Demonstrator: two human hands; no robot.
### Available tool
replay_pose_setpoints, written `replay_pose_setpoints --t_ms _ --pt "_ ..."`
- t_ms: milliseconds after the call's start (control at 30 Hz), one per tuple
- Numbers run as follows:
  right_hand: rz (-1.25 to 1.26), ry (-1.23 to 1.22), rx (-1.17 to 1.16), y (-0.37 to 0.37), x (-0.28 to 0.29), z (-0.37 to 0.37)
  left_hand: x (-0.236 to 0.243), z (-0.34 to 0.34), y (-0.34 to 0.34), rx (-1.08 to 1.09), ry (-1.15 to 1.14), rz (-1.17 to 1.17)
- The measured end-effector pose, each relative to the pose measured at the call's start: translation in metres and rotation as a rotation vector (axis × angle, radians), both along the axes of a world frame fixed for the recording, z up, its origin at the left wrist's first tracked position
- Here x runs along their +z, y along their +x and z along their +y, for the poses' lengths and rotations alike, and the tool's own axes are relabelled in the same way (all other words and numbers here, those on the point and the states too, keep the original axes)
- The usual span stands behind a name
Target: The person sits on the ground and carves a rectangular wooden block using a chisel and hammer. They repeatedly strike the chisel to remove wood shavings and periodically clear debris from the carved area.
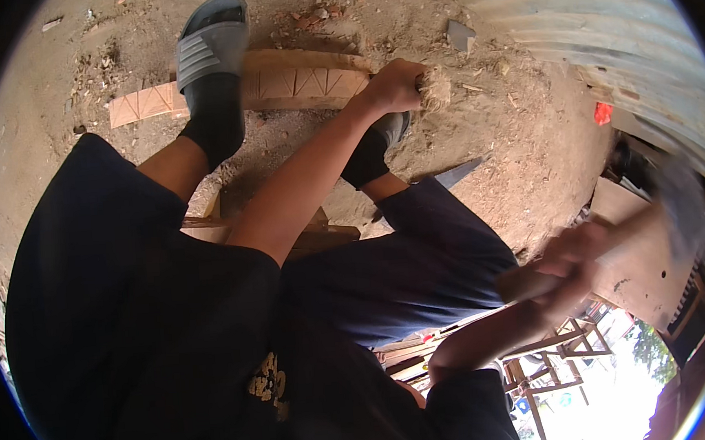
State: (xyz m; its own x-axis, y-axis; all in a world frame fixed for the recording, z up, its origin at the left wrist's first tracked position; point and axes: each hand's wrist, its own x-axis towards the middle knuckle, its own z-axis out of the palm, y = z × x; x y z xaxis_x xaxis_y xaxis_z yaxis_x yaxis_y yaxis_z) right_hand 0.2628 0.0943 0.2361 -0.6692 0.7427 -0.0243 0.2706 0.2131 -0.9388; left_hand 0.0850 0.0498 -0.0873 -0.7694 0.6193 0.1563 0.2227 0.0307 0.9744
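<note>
My left hand (396, 86) is closed around an upright piece whose frayed, tan fibrous end (435, 90) sticks out of the fist; its lower part is hidden. This fist is by my far foot, over a curved wooden piece (302, 84) marked with pencilled triangles. My near foot, in a grey slide sandal (212, 54), rests across the same wood. Raised at the right, my right hand (568, 258) grips the wooden handle of a hammer (683, 209). Hand and hammer are smeared by motion, so the head's exact shape is unclear.
On the sandy ground, strewn with chips, lies a dark pointed blade (459, 172) near my knee. Wooden blocks (321, 234) sit under my left arm. Corrugated metal sheeting (600, 23) walls the right; a wooden board (641, 261) leans behind the hammer.
</note>
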Motion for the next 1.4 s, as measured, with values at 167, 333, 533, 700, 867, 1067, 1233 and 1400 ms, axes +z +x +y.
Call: replay_pose_setpoints --t_ms 167,333,533,700,867,1067,1233,1400 --pt "0.641 -0.104 0.294 -0.045 0.095 0.066 -0.017 -0.014 -0.005 -0.006 -0.02 -0.059" --pt "0.333 0.325 -0.259 -0.053 -0.065 0.019 -0.013 0.004 -0.005 -0.025 0.025 -0.037" --pt "-0.402 -0.49 -0.026 -0.003 -0.137 -0.046 -0.016 -0.005 -0.005 -0.03 -0.085 0.036" --pt "-0.415 0.326 -0.172 0.016 -0.05 -0.013 -0.011 0.005 -0.008 -0.027 -0.056 -0.006" --pt "0.4 0.333 0.002 -0.016 0.088 0.059 -0.009 -0.01 -0.004 -0.014 0.022 -0.077" --pt "0.336 0.305 -0.141 -0.034 -0.028 0.035 -0.018 0.004 -0.003 -0.024 0.029 -0.083" --pt "-0.488 -0.52 0.036 0.006 -0.151 -0.032 -0.015 -0.004 0.0 -0.042 -0.03 -0.062" --pt "-0.427 -0.326 -0.246 -0.005 -0.073 -0.027 -0.016 -0.007 -0.007 -0.025 -0.013 -0.023"
